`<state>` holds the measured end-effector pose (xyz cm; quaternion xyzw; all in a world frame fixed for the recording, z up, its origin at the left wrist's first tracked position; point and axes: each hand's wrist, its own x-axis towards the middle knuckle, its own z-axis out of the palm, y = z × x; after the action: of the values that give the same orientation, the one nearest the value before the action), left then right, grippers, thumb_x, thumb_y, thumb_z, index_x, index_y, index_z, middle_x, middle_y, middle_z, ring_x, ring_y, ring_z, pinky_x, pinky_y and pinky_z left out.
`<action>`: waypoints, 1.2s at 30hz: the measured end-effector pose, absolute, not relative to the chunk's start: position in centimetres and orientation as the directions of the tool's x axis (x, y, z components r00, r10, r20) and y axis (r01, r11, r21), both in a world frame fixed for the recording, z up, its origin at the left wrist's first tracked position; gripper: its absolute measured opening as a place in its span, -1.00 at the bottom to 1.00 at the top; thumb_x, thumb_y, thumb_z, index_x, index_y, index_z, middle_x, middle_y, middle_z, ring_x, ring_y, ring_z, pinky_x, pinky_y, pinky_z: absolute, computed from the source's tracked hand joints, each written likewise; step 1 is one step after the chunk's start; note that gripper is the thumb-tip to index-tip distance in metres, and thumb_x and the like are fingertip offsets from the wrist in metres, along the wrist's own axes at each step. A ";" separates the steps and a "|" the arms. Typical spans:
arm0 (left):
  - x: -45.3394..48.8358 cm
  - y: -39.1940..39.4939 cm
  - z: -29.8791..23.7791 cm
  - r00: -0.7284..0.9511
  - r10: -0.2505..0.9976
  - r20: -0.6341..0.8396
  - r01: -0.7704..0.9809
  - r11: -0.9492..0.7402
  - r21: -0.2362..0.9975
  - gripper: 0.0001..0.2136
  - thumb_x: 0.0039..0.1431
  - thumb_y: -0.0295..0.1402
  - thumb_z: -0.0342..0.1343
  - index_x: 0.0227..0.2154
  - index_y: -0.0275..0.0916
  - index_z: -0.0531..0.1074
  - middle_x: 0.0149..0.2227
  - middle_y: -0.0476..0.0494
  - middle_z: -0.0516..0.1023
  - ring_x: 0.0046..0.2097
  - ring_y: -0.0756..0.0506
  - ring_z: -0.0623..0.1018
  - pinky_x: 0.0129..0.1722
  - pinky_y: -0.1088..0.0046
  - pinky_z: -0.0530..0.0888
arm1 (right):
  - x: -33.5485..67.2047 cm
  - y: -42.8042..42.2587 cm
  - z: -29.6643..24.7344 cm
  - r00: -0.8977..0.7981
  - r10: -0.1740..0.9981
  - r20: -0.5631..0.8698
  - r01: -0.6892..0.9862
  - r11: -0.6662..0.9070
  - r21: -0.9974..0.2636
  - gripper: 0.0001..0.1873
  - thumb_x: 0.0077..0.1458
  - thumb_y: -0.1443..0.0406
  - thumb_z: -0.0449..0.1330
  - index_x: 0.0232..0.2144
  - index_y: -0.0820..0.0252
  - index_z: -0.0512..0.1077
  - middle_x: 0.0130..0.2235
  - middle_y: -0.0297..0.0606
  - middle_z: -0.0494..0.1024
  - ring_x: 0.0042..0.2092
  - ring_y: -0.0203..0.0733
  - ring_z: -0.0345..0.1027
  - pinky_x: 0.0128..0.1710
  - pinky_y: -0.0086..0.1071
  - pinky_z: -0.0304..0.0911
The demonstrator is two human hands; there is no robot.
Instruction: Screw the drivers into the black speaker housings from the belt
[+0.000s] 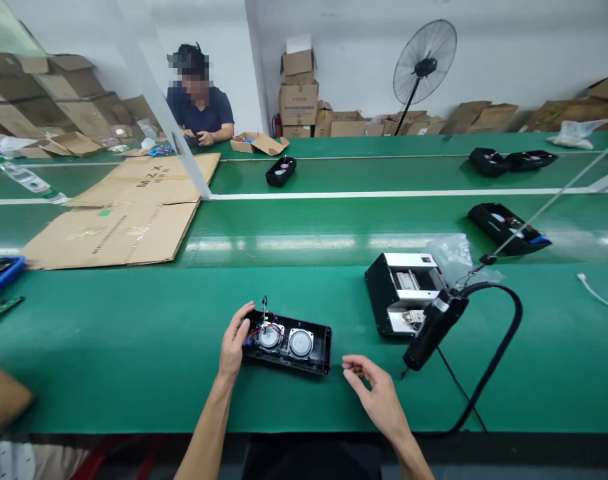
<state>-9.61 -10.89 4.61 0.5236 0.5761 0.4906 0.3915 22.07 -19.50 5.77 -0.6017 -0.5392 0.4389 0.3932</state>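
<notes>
The black speaker housing (289, 341) lies flat on the green table (134, 347), just in front of you and slightly left of centre, open side up, with two round silver drivers (285, 340) seated side by side in it and red wires looped over the left one; a thin dark upright piece rises from that left end, too small to identify. Your left hand (234, 343) grips the housing's left end, thumb along the near edge and fingers curled over the top corner. Your right hand (371, 387) is off the housing, just to its right, hovering above the table with fingers loosely curled and nothing in them. Just beyond the right hand, a black power screwdriver (434, 327) hangs tilted, tip down near the table, with a thick black cable (504, 333) looping away from it. Behind the tool sits a black box with a white and metal top (399, 290), and a crumpled clear plastic bag (451, 257) touches its far right corner. Further out, more black housings (507, 227) rest on the far lanes. Flattened cardboard sheets (124, 220) lie to the far left. Another person (200, 103) sits at the far side, hands together on the table. A standing fan (424, 63) and stacked cartons (299, 90) line the back wall.
</notes>
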 end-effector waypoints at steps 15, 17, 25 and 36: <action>-1.5 -14.2 4.6 0.048 0.975 0.216 0.481 -0.213 0.850 -0.85 0.32 -0.23 0.08 -0.18 -0.15 0.48 0.22 -0.24 0.33 0.25 -0.25 0.40 0.18 0.10 0.44 | 15.4 -11.2 10.1 -0.113 0.961 0.251 0.519 0.273 -0.810 -0.70 0.06 0.24 0.36 -0.14 0.17 0.51 -0.27 -0.20 0.60 -0.23 -0.09 0.46 -0.15 -0.26 0.37; -1.8 -13.8 4.9 0.068 0.970 0.232 0.500 -0.235 0.834 -0.88 0.29 -0.27 0.11 -0.24 -0.16 0.50 0.18 -0.23 0.36 0.22 -0.24 0.43 0.17 0.11 0.45 | 15.0 -10.7 9.7 -0.143 0.966 0.217 0.492 0.260 -0.831 -0.78 0.10 0.32 0.29 -0.15 0.18 0.53 -0.28 -0.22 0.61 -0.24 -0.12 0.48 -0.17 -0.28 0.38; -1.3 -12.7 6.9 0.220 0.923 0.315 0.552 -0.384 0.740 -0.75 0.24 -0.53 -0.05 -0.36 -0.16 0.51 -0.12 -0.15 0.58 0.09 -0.20 0.46 0.14 0.05 0.46 | 21.6 -11.0 11.2 -0.271 0.950 0.154 0.319 0.239 -0.917 -0.87 0.15 0.35 0.26 -0.25 0.15 0.61 -0.26 -0.26 0.67 -0.24 -0.17 0.53 -0.17 -0.32 0.42; -2.4 -13.4 8.9 0.658 0.732 0.177 0.620 -0.660 0.424 -0.63 0.06 -0.27 0.38 -0.05 -0.15 0.52 0.21 -0.25 0.43 0.39 -0.50 0.13 0.31 -0.39 0.07 | 20.8 -14.1 10.4 -0.650 0.750 0.124 0.626 0.621 -0.471 -0.69 0.19 0.54 0.14 -0.15 0.14 0.56 -0.20 -0.21 0.67 -0.18 -0.14 0.54 -0.17 -0.32 0.33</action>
<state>-2.44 -13.37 8.93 0.8953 0.3775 0.1688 0.1657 20.80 -14.06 10.44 -0.3879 -0.8867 0.1974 0.1563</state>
